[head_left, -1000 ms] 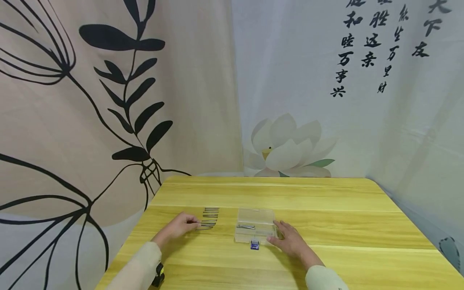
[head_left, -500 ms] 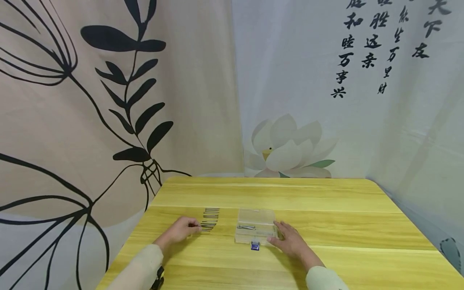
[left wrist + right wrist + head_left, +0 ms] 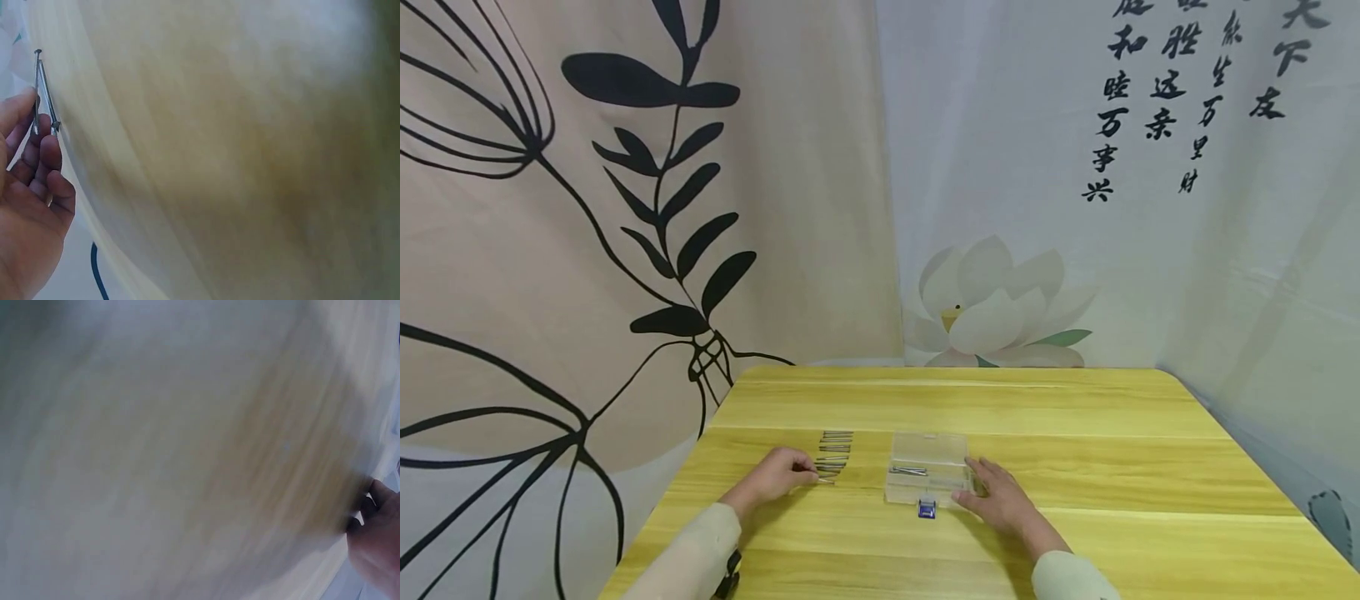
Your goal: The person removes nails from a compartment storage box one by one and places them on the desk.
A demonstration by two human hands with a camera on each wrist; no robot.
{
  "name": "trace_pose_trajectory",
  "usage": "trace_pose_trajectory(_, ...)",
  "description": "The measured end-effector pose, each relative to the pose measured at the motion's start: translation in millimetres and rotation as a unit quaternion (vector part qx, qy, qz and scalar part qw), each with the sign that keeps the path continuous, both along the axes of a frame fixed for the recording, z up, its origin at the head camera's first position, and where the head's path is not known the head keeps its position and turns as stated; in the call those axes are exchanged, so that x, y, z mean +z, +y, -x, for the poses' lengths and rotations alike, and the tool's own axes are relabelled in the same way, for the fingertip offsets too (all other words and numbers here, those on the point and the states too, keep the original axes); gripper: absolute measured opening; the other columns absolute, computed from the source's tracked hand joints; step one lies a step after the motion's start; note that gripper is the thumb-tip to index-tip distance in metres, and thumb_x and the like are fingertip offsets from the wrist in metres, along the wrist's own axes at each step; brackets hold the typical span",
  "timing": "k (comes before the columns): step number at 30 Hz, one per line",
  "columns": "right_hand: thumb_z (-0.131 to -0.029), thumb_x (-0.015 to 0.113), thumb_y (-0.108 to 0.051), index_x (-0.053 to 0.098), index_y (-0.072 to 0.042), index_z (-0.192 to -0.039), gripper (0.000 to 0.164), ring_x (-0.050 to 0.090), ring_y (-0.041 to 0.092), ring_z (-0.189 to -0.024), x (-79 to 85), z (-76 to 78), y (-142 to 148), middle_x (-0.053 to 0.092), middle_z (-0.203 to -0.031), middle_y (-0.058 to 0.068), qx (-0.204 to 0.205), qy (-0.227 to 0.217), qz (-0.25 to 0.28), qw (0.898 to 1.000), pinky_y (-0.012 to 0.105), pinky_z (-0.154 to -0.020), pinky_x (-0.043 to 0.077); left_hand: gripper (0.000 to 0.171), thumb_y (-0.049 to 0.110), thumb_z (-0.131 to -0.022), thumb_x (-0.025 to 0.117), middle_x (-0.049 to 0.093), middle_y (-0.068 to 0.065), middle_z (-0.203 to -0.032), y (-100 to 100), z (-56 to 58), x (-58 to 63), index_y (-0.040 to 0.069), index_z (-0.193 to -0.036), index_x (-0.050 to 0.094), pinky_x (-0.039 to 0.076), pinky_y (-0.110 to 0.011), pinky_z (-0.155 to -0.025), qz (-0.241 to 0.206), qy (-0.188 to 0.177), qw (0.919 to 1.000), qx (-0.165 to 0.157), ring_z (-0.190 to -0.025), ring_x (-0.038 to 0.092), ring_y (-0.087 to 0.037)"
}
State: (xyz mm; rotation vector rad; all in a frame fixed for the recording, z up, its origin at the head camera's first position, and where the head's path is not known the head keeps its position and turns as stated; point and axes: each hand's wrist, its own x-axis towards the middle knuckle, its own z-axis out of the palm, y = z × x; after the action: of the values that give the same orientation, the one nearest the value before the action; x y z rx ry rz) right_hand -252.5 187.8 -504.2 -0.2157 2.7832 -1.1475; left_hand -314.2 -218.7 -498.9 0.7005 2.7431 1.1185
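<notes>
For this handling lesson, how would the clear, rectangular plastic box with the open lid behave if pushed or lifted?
The clear plastic box would probably slide rather than roll, as it rests flat on the yellow wooden table. Its straight edges and see-through plastic suggest something light and fairly stiff. If tilted, the slim grey metal nails inside may shift.

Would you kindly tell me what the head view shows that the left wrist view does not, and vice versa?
Only the head view: the right hand at the side of the clear box, and the blue tab.
Only the left wrist view: the inner palm of the left hand.
Both: that hand pinching a nail, and the wooden table.
</notes>
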Motion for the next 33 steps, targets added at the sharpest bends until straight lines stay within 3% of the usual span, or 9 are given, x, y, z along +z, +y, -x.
trace_pose_trajectory(7,-0.094,0.066,-0.045,0.039,-0.008,-0.152,0.074,0.019,0.053,-0.141,0.0,0.6,0,0.027,-0.156,0.027,0.002,0.003,0.001,1.0,0.072,-0.105,0.018,0.004,0.011,-0.091,0.072,0.066,0.002,-0.085,-1,-1.7,3.0,0.007,-0.089,0.073,0.047,-0.03,-0.063,0.001,-0.016,0.9996,0.024,-0.076,0.056,-0.016)
trace_pose_trajectory(13,-0.094,0.066,-0.046,0.039,-0.007,-0.152,0.075,0.019,0.054,-0.14,-0.3,1.4,0,0.027,-0.156,0.027,0.004,0.006,-0.002,1.0,0.073,-0.105,0.018,0.006,0.012,-0.089,0.075,0.066,0.002,-0.087,-7,-6.3,6.9,0.007,-0.091,0.073,0.047,-0.029,-0.062,0.003,-0.031,0.9995,0.001,-0.077,0.057,-0.015)
trace_pose_trajectory(20,-0.094,0.065,-0.046,0.038,-0.008,-0.152,0.074,0.019,0.053,-0.141,-1.1,1.6,0,0.026,-0.156,0.027,0.006,0.004,-0.004,1.0,0.073,-0.105,0.017,0.007,0.005,-0.088,0.074,0.065,-0.002,-0.092,-24,-7.2,2.3,0.004,-0.094,0.073,0.049,-0.027,-0.067,0.008,-0.048,0.9983,-0.031,-0.081,0.058,-0.014)
trace_pose_trajectory(26,-0.094,0.064,-0.047,0.039,-0.007,-0.152,0.075,0.019,0.053,-0.141,0.5,0.3,1,0.027,-0.156,0.027,0.008,0.005,-0.006,1.0,0.072,-0.106,0.017,0.004,0.008,-0.086,0.077,0.059,0.001,-0.087,-30,-5.9,1.0,0.009,-0.088,0.074,0.048,-0.027,-0.063,0.033,-0.044,0.9981,-0.026,-0.076,0.055,-0.013)
trace_pose_trajectory(33,-0.095,0.065,-0.045,0.039,-0.006,-0.152,0.074,0.018,0.054,-0.141,2.5,0.3,0,0.027,-0.156,0.028,0.01,0.004,0.0,1.0,0.073,-0.105,0.017,0.006,0.013,-0.089,0.075,0.058,0.001,-0.084,-20,-6.8,5.2,0.011,-0.084,0.072,0.046,-0.027,-0.06,0.042,-0.035,0.9984,-0.01,-0.071,0.052,-0.013)
